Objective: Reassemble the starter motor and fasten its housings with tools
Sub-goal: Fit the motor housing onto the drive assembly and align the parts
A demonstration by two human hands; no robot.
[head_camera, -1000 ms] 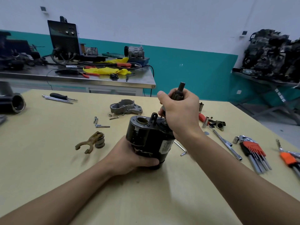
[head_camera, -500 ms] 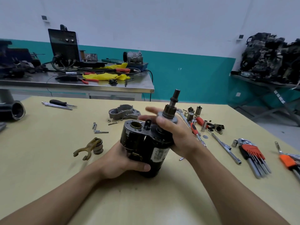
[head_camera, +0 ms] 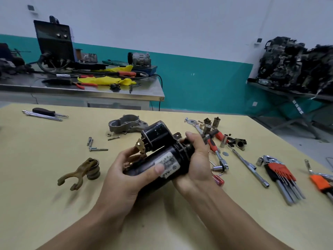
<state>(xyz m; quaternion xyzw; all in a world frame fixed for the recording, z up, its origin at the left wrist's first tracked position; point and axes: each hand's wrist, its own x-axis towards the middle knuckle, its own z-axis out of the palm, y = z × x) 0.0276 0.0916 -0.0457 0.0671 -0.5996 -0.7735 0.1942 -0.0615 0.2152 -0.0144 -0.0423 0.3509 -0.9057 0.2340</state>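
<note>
Both hands are on it now: the left hand (head_camera: 124, 177) cradles the black starter motor (head_camera: 162, 157) from below, thumb laid across its white label, and the right hand (head_camera: 196, 159) curls round the far end. The motor lies on its side between them. On the yellow worktop (head_camera: 36, 159), there's a brown fork lever (head_camera: 73, 175) to the left, a grey housing (head_camera: 124, 123) behind and red-holdered hex keys (head_camera: 281, 174) off right

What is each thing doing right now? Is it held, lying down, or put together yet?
starter motor: tipped sideways, held in both hands.
left hand: grips the motor's near end, thumb on its label.
right hand: grips the motor's far end.
grey housing: lying loose on the table, not fitted.
fork lever: lying loose, not fitted.
bolts: loose, not screwed in.
hex key set: lying untouched.
</note>
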